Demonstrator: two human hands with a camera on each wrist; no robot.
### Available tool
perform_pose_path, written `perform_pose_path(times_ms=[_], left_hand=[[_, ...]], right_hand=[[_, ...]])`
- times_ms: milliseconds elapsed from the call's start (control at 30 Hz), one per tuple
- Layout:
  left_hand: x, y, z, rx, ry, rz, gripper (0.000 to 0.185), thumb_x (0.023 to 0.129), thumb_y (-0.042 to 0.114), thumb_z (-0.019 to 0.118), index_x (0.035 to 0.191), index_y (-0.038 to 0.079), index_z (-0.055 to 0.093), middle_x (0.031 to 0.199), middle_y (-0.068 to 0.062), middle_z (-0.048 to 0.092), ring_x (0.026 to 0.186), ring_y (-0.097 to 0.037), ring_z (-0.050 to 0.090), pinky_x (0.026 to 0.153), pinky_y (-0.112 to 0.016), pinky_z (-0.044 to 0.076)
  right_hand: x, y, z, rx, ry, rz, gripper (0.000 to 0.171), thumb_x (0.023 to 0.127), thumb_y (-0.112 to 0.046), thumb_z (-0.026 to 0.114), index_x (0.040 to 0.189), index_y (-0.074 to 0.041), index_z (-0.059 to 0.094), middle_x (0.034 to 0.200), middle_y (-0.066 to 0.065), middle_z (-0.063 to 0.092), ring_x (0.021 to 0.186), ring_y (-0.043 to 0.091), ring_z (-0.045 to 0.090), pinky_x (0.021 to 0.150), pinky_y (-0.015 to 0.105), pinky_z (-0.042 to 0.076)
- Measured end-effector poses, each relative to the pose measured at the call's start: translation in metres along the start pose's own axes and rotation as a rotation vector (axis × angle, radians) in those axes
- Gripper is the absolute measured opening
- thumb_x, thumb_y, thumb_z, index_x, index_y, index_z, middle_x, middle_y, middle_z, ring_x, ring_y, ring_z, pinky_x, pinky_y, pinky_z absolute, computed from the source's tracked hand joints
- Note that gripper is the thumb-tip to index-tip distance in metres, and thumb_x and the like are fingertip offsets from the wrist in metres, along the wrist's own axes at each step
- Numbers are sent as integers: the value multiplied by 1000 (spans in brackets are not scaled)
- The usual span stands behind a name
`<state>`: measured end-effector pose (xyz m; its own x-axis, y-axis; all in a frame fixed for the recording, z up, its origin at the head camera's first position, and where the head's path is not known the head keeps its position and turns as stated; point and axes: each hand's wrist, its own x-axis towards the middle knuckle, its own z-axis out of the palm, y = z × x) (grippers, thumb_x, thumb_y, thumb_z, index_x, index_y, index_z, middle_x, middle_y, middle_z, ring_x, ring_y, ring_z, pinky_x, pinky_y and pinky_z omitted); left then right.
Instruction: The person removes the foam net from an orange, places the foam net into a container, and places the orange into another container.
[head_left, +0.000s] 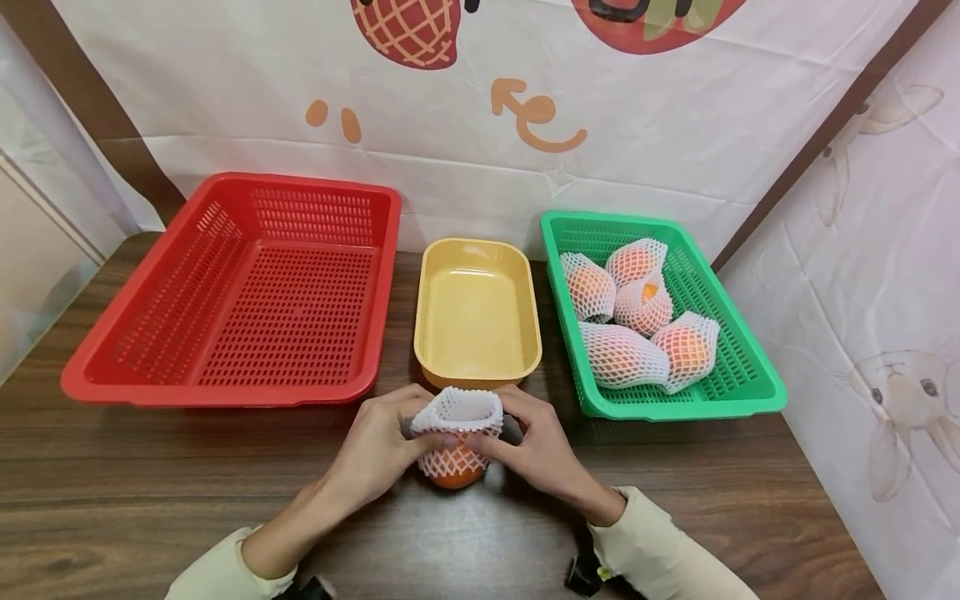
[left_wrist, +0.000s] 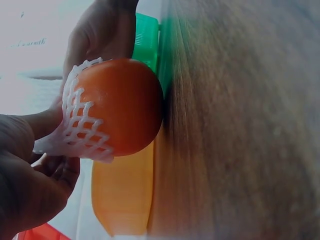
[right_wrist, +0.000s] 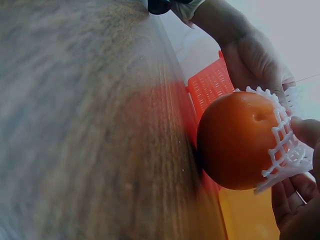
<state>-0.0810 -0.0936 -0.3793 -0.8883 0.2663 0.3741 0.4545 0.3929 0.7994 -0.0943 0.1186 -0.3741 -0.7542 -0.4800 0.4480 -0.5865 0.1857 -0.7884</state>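
Note:
A round, smooth orange [head_left: 457, 480] sits on the table in front of me, its upper part inside a white foam net sleeve [head_left: 465, 407]. My left hand [head_left: 375, 446] pinches the sleeve from the left, thumb in front and fingers behind. From the right, my right hand [head_left: 542, 440] pinches it the same way. The sleeve's open mouth stands above the fruit. Both wrist views show the lower part of the orange [left_wrist: 127, 105] bare, with the net [right_wrist: 285, 142] around its upper part.
A large red perforated basket [head_left: 367, 367] stands at the left. A yellow tub [head_left: 480, 325] is just beyond my hands. At the right, a green basket [head_left: 750, 375] holds several fruits in foam nets [head_left: 686, 350]. A printed white cloth [head_left: 450, 167] hangs behind.

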Motion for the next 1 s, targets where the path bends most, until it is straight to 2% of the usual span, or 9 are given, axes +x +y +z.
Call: perform_pose_path(times_ms=[167,267,400,500,600,733,833,1000], left_hand=[[0,2,1,7,11,2,25,68,12,87,88,18,74,90,15,61,82,-6,59,69,-24,47],[0,3,1,14,18,-7,29,67,16,88,93,15,74,98,11,60,86,-8,57,69,-25,47],[0,3,0,3,-17,-34,34,66,22,88,95,15,73,101,10,59,85,-9,56,67,-29,48],[0,4,0,-18,-60,-54,32,66,22,88,94,17,72,100,12,59,86,-8,57,69,-31,49],[0,5,-1,-24,-79,-66,29,67,21,88,92,19,73,98,14,60,88,-7,58,71,-29,48],[0,6,-3,-6,-74,-62,27,69,21,87,92,20,73,96,16,61,89,-6,59,74,-27,48],[1,5,-4,7,-67,-57,25,70,20,86,92,20,74,95,17,62,88,-5,60,75,-27,48],[2,4,-5,-2,-42,-48,25,69,15,86,92,20,75,92,16,64,87,-5,61,75,-26,50]], right_hand=[[-5,20,1,-44,32,-44,24,78,0,75,101,-6,69,100,5,67,95,18,62,81,32,51],[-7,30,2,-82,51,-49,23,81,-6,76,103,-9,70,101,2,67,95,16,62,80,31,51],[-8,30,1,-109,70,-39,22,82,-13,76,103,-11,71,98,-2,68,93,15,63,78,30,51],[-8,29,1,-108,76,-32,23,81,-14,77,103,-12,71,97,-2,68,91,15,64,77,30,52],[-4,14,0,-93,72,-33,24,78,-7,78,102,-7,71,98,2,68,92,16,64,78,31,52],[2,-6,-2,-51,35,-29,32,75,2,78,105,-2,69,106,7,67,99,20,62,84,33,50],[2,-6,-4,-28,-10,-15,37,73,1,79,108,-2,68,112,8,64,105,22,58,90,35,46],[2,-7,-4,-41,-49,-34,43,70,0,82,110,-1,66,114,11,62,106,22,57,90,35,47]])
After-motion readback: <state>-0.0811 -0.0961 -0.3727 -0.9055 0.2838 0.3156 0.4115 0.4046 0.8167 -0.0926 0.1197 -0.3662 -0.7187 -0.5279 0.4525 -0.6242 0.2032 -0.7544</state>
